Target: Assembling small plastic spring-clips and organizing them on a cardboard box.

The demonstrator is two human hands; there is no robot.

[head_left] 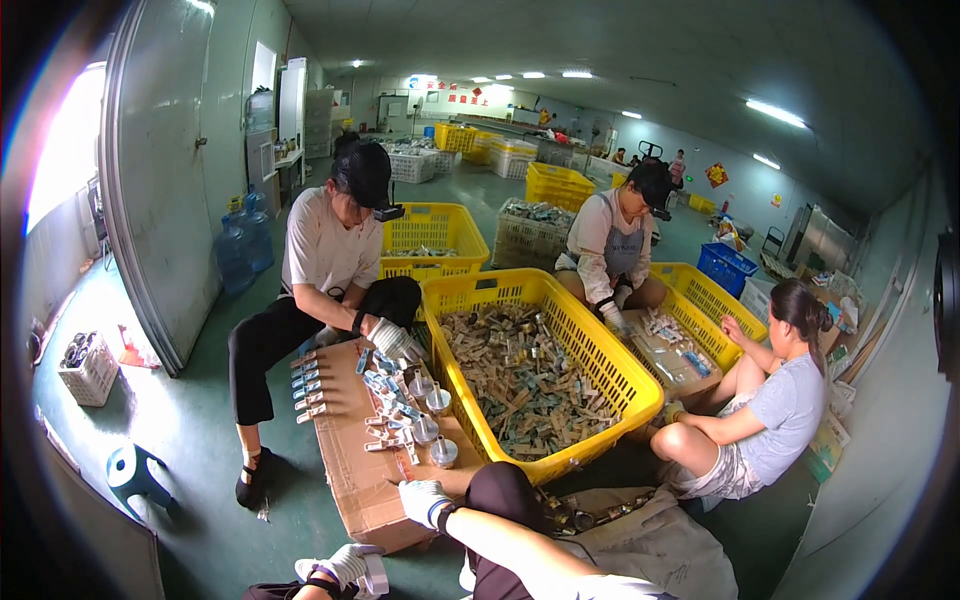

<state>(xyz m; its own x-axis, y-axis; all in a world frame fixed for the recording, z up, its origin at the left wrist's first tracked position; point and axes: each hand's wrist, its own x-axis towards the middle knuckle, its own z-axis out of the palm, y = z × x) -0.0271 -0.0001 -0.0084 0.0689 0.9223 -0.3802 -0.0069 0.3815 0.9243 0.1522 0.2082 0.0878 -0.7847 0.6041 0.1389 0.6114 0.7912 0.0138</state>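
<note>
My left hand [345,567], in a white knit glove, is low in the view, closed on a pale translucent piece [374,576] whose kind I cannot make out. My right hand [425,503], also gloved, reaches to the near part of a brown cardboard sheet [365,500]. Its fingers look curled together; whatever they may hold is hidden. Beyond it stand several small round clear containers [443,454]. A loose pile of blue and tan clip-like pieces [385,395] lies beside them. More such pieces [307,388] hang in a row over the sheet's left edge.
A large yellow crate [545,465] full of clip-like pieces stands right of the cardboard. A co-worker [335,240] sits at the far left, their gloved hand near the pile. Two more people [620,240] work at the right. A stool [135,472] stands on the left floor.
</note>
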